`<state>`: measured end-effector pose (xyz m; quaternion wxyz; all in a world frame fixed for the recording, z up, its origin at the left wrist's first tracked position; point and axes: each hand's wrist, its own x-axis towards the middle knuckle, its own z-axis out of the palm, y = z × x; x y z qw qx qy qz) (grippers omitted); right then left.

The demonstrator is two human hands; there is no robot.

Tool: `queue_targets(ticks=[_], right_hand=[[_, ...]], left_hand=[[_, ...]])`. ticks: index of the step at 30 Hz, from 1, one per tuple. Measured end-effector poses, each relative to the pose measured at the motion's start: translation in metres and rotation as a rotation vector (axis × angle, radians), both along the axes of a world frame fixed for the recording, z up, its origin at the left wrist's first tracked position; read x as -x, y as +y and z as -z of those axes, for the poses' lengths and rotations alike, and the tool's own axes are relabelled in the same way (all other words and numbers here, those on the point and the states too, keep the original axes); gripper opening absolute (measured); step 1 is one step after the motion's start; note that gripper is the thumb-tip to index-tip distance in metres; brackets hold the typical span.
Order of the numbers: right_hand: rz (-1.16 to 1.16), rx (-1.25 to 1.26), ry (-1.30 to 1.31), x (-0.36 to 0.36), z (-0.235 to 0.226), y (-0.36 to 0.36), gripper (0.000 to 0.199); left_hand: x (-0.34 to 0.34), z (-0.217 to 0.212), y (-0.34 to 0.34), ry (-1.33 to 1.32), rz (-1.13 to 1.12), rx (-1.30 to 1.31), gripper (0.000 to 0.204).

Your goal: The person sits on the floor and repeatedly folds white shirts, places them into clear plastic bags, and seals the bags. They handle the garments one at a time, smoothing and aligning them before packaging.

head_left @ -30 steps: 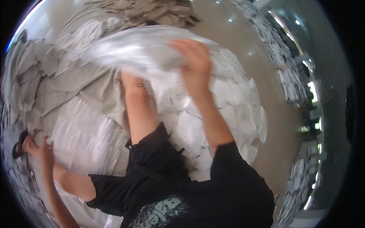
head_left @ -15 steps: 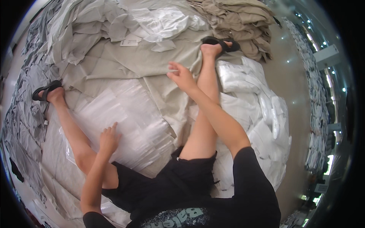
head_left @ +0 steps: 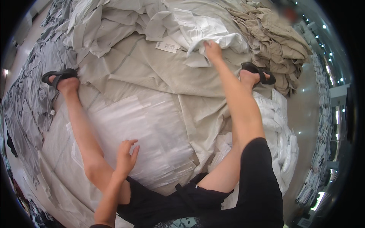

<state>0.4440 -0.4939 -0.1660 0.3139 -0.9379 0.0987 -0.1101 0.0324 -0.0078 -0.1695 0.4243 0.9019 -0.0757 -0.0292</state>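
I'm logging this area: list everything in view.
White clothing: count unclear, white, upper centre
Paper tag: one, white, beside it
Grey clothes: one heap, grey, left
Pale clothes: one heap, whitish, upper left
Tan clothes: one heap, tan, upper right
Plastic bags: many, clear, lower centre
Packed bundles: several, white, right
Sheet: at least one, beige, underneath
Stacks: many, greyish, far right
Sandals: two, black, worn
Shorts: one, black, lower centre
Shirt: one, black, lower right
Legs: two, bare, apart
Left hand: one, over bags
Right hand: one, at white clothing

Two hands (head_left: pixel 127 155), two sandals (head_left: pixel 61 76)
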Motion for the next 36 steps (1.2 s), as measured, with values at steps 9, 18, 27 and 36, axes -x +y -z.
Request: queue_targets(ticks=[9,18,27,36], right_hand=[[-0.086,-1.583,0.106,0.215,-0.189,0.161,0.032],[-0.380,-0.837,0.259,0.447,-0.111,0.196,0.067],[-0.151,-2.044,0.651,0.467,-0.100,0.176,0.066],[-0.174,-1.626,0.646,0.499,-0.055,0.185,0.040]], left_hand=[[-0.076,-0.072,-0.048,0.466,-0.435,1.169,0.060],[0.016,-0.057,-0.052,0.485,-0.528,1.057,0.039],[0.047,-0.064,-0.003,0.892,-0.252,1.284,0.052],[0.131,-0.100,-0.044,-0.203,0.164,0.036,0.060]])
